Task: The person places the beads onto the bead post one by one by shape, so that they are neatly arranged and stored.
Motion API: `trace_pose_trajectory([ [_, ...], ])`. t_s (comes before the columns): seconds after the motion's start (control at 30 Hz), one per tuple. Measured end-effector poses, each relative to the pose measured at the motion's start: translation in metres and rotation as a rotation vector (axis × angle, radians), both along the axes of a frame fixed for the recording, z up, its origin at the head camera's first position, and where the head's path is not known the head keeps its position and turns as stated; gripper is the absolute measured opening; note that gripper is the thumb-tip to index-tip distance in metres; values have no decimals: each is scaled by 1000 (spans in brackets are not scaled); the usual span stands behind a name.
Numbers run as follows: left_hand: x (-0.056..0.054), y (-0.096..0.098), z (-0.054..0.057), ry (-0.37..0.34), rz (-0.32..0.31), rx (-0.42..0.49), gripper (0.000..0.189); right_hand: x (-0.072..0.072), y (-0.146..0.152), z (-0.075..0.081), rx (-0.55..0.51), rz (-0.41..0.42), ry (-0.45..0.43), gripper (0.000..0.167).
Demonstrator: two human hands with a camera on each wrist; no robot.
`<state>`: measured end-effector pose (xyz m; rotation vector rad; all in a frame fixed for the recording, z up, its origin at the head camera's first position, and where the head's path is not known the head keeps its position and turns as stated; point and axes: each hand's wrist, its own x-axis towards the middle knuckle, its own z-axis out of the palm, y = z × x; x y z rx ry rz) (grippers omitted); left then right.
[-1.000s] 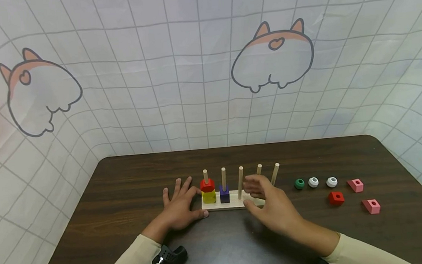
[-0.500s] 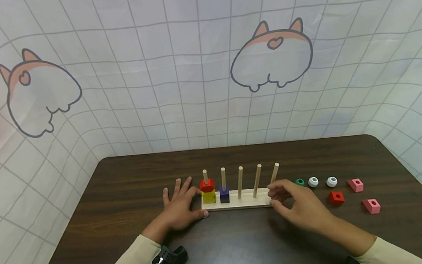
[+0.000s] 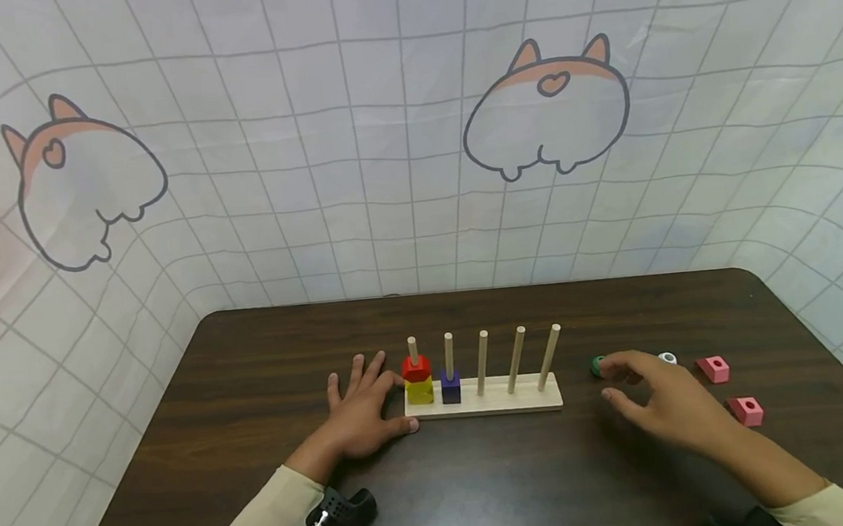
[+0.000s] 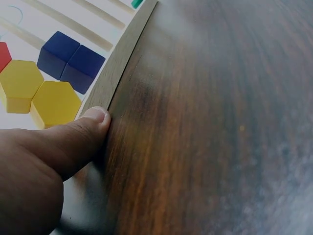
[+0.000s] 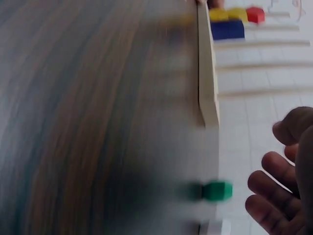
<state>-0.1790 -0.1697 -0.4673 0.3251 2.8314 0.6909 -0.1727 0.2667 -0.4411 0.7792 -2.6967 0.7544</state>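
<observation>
A pale wooden peg board with several upright pegs stands on the table. Its leftmost peg bears a red block above yellow hexagonal blocks; dark blue blocks sit on the adjacent peg. My left hand rests spread at the board's left end, its thumb touching the front edge. Right of the board, my right hand hovers with relaxed, parted fingers and holds nothing. Just beyond its fingertips is a green bead. The hand partly covers a white bead.
Two pink blocks, one farther back and one nearer, lie at the right. A dark wooden table carries everything. Behind it hangs a white gridded cloth with cartoon drawings.
My right hand has moved rightward from over the pegs, past the board's right end, to the beads. It now hides the loose red block and one white bead. My left hand stays put.
</observation>
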Motion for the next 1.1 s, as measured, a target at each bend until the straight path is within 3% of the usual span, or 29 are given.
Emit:
trace_pose_trajectory([
  [0.5, 1, -1, 1, 0, -4, 15, 55, -3, 63, -9, 128, -67, -51, 40],
  [0.87, 1, -1, 1, -9, -4, 14, 55, -6, 79, -19, 163, -41, 32, 40],
  [1.1, 0, -2, -1, -4, -6, 13, 54, -7, 84, -18, 179, -67, -41, 37],
])
